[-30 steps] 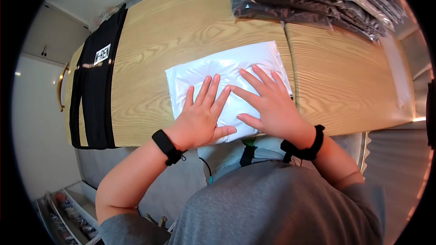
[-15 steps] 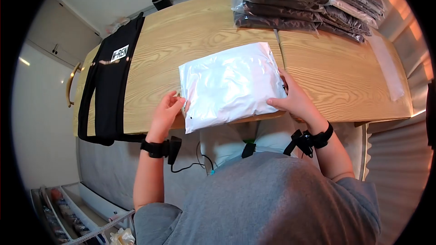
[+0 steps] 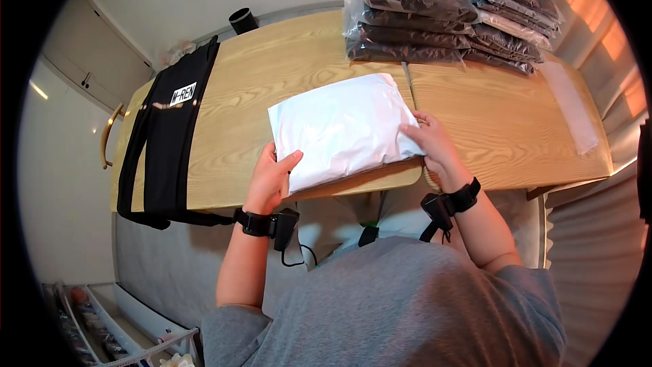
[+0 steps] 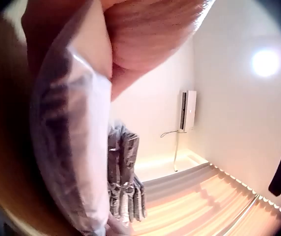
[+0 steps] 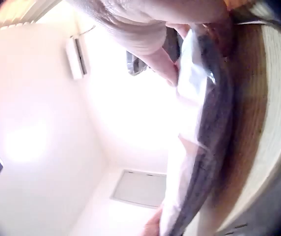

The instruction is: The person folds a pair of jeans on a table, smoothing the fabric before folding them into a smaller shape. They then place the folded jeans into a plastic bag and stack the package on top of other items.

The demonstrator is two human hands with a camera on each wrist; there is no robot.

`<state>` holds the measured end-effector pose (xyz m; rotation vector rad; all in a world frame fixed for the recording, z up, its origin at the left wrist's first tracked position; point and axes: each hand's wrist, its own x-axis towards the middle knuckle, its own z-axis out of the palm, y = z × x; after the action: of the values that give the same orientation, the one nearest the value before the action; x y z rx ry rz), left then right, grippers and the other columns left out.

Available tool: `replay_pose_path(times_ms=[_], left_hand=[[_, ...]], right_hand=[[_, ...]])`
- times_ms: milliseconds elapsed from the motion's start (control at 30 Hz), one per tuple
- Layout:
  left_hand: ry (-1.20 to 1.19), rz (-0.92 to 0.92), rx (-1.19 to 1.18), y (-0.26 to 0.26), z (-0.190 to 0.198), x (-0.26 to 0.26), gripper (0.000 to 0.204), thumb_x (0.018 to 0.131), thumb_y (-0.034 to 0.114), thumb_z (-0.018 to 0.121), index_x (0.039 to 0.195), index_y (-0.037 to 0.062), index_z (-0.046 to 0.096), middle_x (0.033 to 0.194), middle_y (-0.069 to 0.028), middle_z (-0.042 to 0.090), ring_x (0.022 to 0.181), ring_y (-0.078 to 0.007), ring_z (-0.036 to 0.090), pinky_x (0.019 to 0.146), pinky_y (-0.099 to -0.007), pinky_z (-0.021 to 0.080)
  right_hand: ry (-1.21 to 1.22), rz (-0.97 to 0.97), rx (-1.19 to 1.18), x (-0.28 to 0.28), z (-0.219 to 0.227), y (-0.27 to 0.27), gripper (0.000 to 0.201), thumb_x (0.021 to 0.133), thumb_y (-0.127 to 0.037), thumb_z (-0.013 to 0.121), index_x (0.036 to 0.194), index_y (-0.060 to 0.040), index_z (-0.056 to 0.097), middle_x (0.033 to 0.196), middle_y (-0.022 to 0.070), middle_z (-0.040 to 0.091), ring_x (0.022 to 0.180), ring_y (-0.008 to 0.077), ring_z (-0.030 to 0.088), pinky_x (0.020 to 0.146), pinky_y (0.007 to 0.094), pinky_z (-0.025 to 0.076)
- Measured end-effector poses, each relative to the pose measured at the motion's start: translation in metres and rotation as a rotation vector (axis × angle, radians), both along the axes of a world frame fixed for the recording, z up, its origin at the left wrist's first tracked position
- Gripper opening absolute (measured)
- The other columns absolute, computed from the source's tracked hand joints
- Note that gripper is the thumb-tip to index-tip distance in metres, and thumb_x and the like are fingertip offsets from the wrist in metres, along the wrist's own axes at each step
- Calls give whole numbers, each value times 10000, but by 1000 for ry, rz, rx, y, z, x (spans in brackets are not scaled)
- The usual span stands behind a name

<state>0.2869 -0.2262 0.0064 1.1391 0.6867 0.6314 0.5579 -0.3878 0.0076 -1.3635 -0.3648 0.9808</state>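
Observation:
A plump white plastic mailing bag point(image 3: 343, 129) lies across the front middle of the table, held at both ends. My left hand point(image 3: 268, 177) grips its near left edge, thumb on top and fingers tucked beneath. At the opposite end my right hand point(image 3: 437, 146) pinches the right edge, its thumb over the upper face. Seen edge-on in the left wrist view, the bag point(image 4: 76, 147) bulges with something dark showing through the film. The right wrist view has the bag's near side point(image 5: 199, 147) close over the table edge.
Folded black cloth point(image 3: 163, 136) with a white label hangs over the table's left end. Stacks of dark items in clear plastic bags point(image 3: 414, 27) stand at the back right. A black cup point(image 3: 242, 21) is behind the table, and a clear strip point(image 3: 570, 105) lies at the right.
Both hands were spread flat on the mailing bag, then moved out to its sides. The left hand has since taken hold of the left edge; the right hand keeps its hold on the right.

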Motion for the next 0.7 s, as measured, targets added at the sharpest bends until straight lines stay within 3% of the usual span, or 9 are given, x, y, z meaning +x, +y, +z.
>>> replay_pose_path(times_ms=[33,100,133,300,367,400,533,567,700], left_hand=[[-6,-1,4,0,2,3,510,857,74,655,1262,-71,383,1152,-140,573,1024,-195,573,893,-340,472],[-36,68,-145,-1,9,10,504,851,78,662,1248,-75,393,1156,-163,571,1019,-218,588,856,-359,496],[-43,68,-145,-3,13,13,504,851,78,662,1248,-75,393,1156,-163,571,1019,-218,588,856,-359,496],[-22,160,-230,-11,18,20,434,883,125,625,1241,-33,438,1120,-152,599,977,-210,615,810,-339,524],[-66,120,-237,-12,16,21,438,880,118,625,1244,-34,435,1125,-153,598,984,-215,614,817,-343,524],[-109,85,-242,-12,15,22,442,878,110,625,1248,-35,431,1129,-155,597,991,-221,613,824,-348,523],[-41,138,-134,-29,14,21,497,866,43,617,1301,-24,388,1190,-164,569,1022,-240,603,857,-368,518],[-49,148,-126,-34,16,20,502,868,13,601,1314,-11,372,1219,-168,548,1048,-246,590,870,-374,515],[-73,162,-80,-47,18,13,485,879,-17,554,1316,-9,344,1252,-150,518,1107,-231,551,930,-362,471]], right_hand=[[-6,-1,4,6,-10,1,511,815,-102,700,1242,56,470,1097,151,614,1010,210,591,893,317,475],[568,-149,452,16,-22,2,376,900,-213,622,1170,24,511,1049,127,623,976,227,595,909,344,468],[746,-246,432,10,-13,-4,378,932,-324,571,1130,-5,529,1035,111,619,985,231,587,926,363,455],[664,63,423,-21,-27,-32,401,919,-365,590,1172,-62,522,1187,122,551,1132,220,503,970,347,415],[686,236,220,-38,-22,-29,516,919,-370,579,1291,-39,440,1327,157,461,1250,276,425,1055,399,354],[762,317,265,-37,-23,-21,528,912,-349,597,1315,-58,420,1332,121,470,1272,258,408,1088,420,306],[837,40,361,-53,-10,12,636,854,-245,694,1369,-107,346,1359,66,439,1261,239,402,1042,451,346],[838,-47,277,-58,-9,15,597,859,-217,684,1355,-118,366,1362,64,442,1255,253,419,1013,461,390],[751,-47,174,-60,0,21,447,886,-113,623,1293,-101,437,1306,89,498,1213,270,474,989,449,443]])
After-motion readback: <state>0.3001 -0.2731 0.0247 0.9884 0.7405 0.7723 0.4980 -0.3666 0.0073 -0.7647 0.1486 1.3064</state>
